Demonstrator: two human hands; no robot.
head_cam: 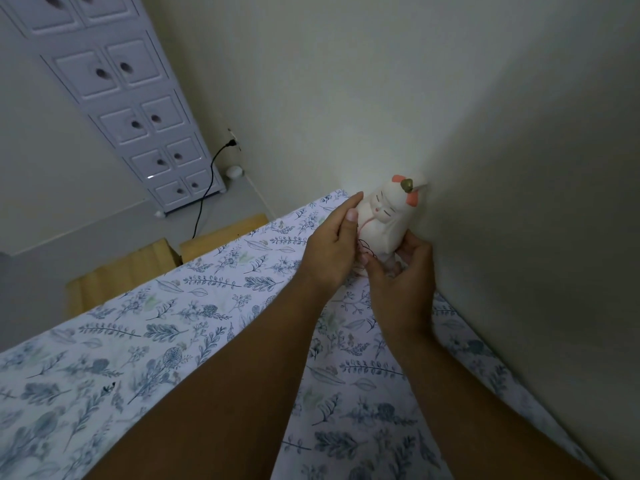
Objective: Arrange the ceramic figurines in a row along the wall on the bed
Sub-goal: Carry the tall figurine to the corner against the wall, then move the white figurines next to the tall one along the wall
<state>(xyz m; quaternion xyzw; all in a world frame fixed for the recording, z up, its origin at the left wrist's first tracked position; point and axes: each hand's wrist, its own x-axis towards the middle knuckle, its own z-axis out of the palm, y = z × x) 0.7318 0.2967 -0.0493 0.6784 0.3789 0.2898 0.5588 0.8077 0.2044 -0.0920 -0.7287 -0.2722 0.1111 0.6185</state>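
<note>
A white ceramic figurine with closed eyes, a coral bow and a small bronze top knot stands near the far end of the bed, its head touching the wall. My left hand grips its left side with the thumb on its front. My right hand holds its base from the right and below. Both hands hide the lower part of the figurine. No other figurine is in view.
The bed carries a white sheet with a blue leaf print. Past its far edge stand wooden steps. A white drawer cabinet stands in the corner, with a black cable plugged into a wall socket beside it.
</note>
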